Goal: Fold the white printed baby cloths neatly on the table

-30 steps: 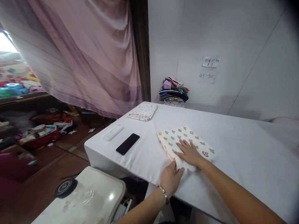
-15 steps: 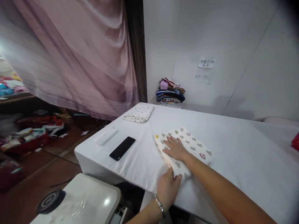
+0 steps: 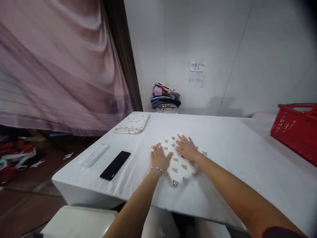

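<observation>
A folded white cloth (image 3: 182, 167) printed with grey, green, yellow and red mouse-head shapes lies on the white-covered table (image 3: 237, 152). My left hand (image 3: 159, 158), with a silver bracelet at the wrist, rests flat on the cloth's left part, fingers spread. On its upper right part lies my right hand (image 3: 187, 147), palm down, fingers apart. Both hands cover some of the print. Left of the cloth is a black phone (image 3: 115, 165). Farther back on the left sits another folded white cloth (image 3: 133, 123) with small dark specks.
A white oblong object (image 3: 94, 155) lies near the table's left edge. Stacked fabrics (image 3: 165, 98) stand at the back by the wall. The red basket (image 3: 294, 130) is at the far right. A white lid-like surface (image 3: 79, 221) sits below the front left edge; a pink curtain (image 3: 61, 66) hangs left.
My left hand has gone from gripping the cloth's near edge to lying flat on its left side. The near part of the cloth looks rearranged. The view has turned right, showing the red basket.
</observation>
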A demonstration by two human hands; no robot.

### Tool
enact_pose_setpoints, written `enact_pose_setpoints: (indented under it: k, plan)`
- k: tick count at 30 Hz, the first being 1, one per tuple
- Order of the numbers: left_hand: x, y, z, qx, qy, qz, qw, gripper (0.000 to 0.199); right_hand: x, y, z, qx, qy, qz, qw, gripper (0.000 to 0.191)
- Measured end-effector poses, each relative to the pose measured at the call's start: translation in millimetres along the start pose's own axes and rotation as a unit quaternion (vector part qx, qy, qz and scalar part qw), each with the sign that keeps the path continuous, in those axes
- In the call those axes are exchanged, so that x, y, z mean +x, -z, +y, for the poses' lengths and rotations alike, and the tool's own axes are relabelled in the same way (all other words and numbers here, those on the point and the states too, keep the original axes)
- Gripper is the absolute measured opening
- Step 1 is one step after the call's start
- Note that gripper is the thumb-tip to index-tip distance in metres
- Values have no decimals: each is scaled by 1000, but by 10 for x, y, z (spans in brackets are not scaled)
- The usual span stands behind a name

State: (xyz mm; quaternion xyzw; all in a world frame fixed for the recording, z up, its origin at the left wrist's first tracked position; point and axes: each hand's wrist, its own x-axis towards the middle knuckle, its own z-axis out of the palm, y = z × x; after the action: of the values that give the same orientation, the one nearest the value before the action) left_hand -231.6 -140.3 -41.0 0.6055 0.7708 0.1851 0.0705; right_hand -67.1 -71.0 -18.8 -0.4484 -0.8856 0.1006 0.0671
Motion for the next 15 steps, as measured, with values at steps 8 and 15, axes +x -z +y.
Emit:
enact_pose_setpoints:
  k: [8, 15]
  plan:
    - [4, -63, -62, 34, 13, -40, 999, 79, -152, -95, 369, 28, -103, -54, 993, 63]
    - [175, 183, -184, 28, -14, 39, 999, 51, -455, -13, 592, 142, -171, 85, 971, 56]
